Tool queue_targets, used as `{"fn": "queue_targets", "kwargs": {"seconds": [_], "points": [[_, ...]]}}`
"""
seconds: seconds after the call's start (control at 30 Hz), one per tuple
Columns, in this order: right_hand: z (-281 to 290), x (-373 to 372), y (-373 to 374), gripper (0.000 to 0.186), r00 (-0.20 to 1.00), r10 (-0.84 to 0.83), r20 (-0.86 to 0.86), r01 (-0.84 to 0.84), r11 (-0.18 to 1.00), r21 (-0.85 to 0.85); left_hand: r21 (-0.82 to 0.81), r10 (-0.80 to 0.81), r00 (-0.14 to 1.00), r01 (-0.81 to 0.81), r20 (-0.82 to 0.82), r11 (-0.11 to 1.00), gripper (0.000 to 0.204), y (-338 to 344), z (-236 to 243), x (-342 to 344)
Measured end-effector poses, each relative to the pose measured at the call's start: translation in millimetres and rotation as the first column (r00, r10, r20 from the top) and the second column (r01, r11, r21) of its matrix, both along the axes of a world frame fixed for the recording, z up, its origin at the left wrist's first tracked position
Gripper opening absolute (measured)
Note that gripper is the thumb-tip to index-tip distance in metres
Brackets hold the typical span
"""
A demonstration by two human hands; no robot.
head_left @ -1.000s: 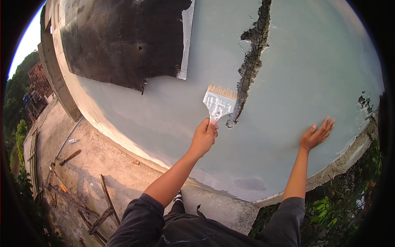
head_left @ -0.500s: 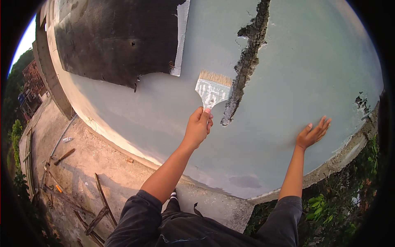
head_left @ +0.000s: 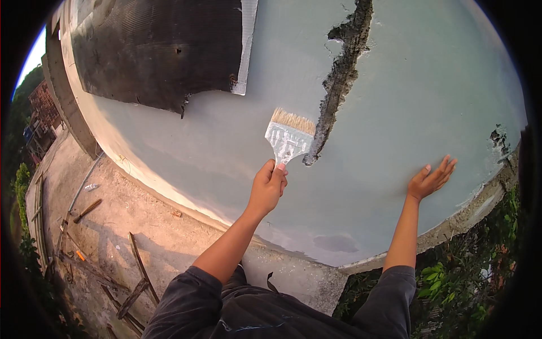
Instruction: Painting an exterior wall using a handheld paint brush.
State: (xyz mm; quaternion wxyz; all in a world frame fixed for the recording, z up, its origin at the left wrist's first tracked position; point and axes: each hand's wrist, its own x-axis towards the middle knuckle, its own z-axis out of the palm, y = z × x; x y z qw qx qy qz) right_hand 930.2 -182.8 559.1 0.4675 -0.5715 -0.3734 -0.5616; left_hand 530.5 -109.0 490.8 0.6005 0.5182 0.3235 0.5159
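Note:
My left hand (head_left: pixel 267 189) is closed round the handle of a wide paintbrush (head_left: pixel 289 135), its bristles pointing up the wall. White smears streak the brush's flat body. The brush lies over the pale blue-grey wall (head_left: pixel 226 152), just left of the lower end of a long, rough, dark crack (head_left: pixel 340 79). Whether the bristles touch the wall, I cannot tell. Farther right, my right hand (head_left: pixel 431 179) rests open against the wall, palm side in and fingers stretched out, with nothing in it.
A dark ribbed sheet (head_left: pixel 164 51) with a torn lower edge covers the wall's upper left. Wooden sticks (head_left: pixel 141 265) and another brush-like tool (head_left: pixel 87 210) lie on the concrete floor (head_left: pixel 175 248) at lower left. Green plants (head_left: pixel 446 282) grow below the ledge at right.
My left hand has brought the paintbrush a little lower along the wall. The right hand stays at about the same place, and the view has shifted slightly.

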Motion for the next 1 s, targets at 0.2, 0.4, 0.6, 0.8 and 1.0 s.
{"fn": "queue_targets", "kwargs": {"seconds": [0.2, 0.4, 0.6, 0.8, 1.0], "points": [[-1.5, -0.1, 2.6, 0.058, 1.000, 0.005, 0.011, -0.005, 1.000, 0.005, 0.033, 0.052, 0.998, -0.051, -0.026, 0.998, 0.029, 12.4, -44.6, 7.2], [-1.1, 2.7, 0.9, 0.059, 1.000, -0.004, 0.014, 0.004, 1.000, 0.006, -0.324, 0.008, 0.994, -0.044, -0.113, 0.945, 0.029, -24.2, -127.3, -14.1], [-1.5, 3.0, 0.2, 0.059, 1.000, -0.004, 0.012, 0.004, 1.000, -0.001, -0.078, 0.012, 1.000, -0.012, 0.007, 0.997, 0.029, -10.2, -56.9, -12.0], [-1.2, -1.4, 2.8, 0.058, 1.000, 0.006, 0.021, -0.006, 1.000, 0.005, 0.140, 0.073, 0.992, -0.058, -0.101, 0.988, 0.031, 23.4, -55.2, -3.3], [-0.8, 2.0, 2.0, 0.058, 1.000, -0.005, 0.016, 0.005, 1.000, 0.004, 0.065, 0.046, 0.982, -0.035, -0.181, 0.997, 0.030, 11.7, -80.1, -5.9]]}}
